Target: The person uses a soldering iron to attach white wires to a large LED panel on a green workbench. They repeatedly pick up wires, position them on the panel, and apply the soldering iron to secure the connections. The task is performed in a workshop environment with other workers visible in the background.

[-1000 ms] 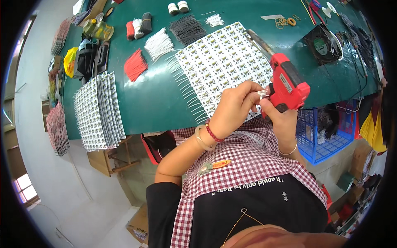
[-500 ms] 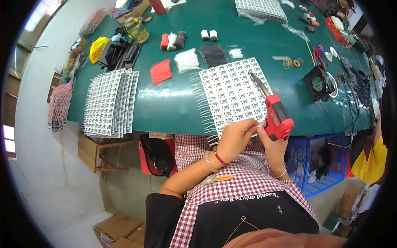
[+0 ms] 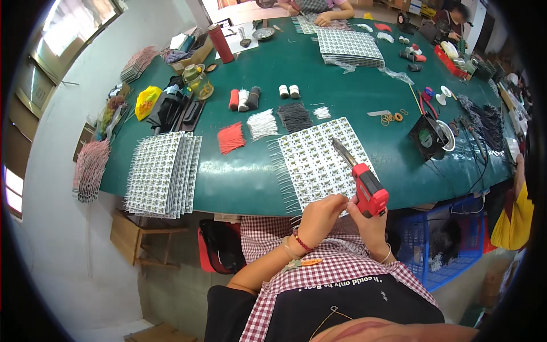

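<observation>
Right of centre in the frame, the red soldering gun (image 3: 370, 187) is gripped by the right hand's (image 3: 369, 225) fingers; it is judged stiff, fairly heavy, best held by its handle. The left hand's (image 3: 319, 219) fingers are pinched together, any contents indiscernible

A tall red bottle (image 3: 220, 43) stood on the green table (image 3: 239, 182), near a glass jar (image 3: 199, 85). A yellow bag (image 3: 148, 102) sat left of the jar. A little black fan (image 3: 426, 137) stood on the right, above a blue basket (image 3: 424, 251).
</observation>
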{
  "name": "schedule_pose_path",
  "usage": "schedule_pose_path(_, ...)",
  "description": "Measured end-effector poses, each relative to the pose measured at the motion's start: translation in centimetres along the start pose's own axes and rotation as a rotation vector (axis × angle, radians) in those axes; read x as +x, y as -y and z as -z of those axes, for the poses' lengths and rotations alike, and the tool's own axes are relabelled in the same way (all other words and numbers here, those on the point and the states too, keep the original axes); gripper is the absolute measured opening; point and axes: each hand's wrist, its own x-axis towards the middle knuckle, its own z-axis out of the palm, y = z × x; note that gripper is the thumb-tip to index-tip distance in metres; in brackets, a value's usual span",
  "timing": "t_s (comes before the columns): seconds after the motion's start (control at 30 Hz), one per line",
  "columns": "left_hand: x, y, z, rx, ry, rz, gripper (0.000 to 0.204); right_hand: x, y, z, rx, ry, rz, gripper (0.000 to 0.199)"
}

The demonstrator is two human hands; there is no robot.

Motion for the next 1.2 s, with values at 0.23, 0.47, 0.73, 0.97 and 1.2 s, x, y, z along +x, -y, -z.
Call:
schedule_pose_path(0.23,0.0,0.4,-0.6,-0.066,0.013,-0.01,0.009,-0.1,-1.0,0.6,-0.069,0.026,0.018,0.014)
schedule_pose_path(0.47,-0.9,1.2,-2.0,-0.128,-0.023,-0.009,0.008,-1.0,-1.7,0.9,-0.05,-0.012,-0.025,0.015)
schedule_pose_path(0.73,-0.2,0.6,-0.8,-0.175,0.042,0.21,0.012,-0.5,-2.3,0.3,0.042,-0.013,-0.096,0.018)
schedule_pose_path(0.97,0.2,0.1,0.3,-0.154,0.022,0.178,0.012,-0.4,-4.5,0.6,0.016,0.043,-0.016,0.037)
schedule_pose_path(1.2,0.3,-0.2,-0.3,-0.225,-0.029,0.25,0.009,-0.2,-4.4,1.2,0.014,0.106,0.011,0.046)
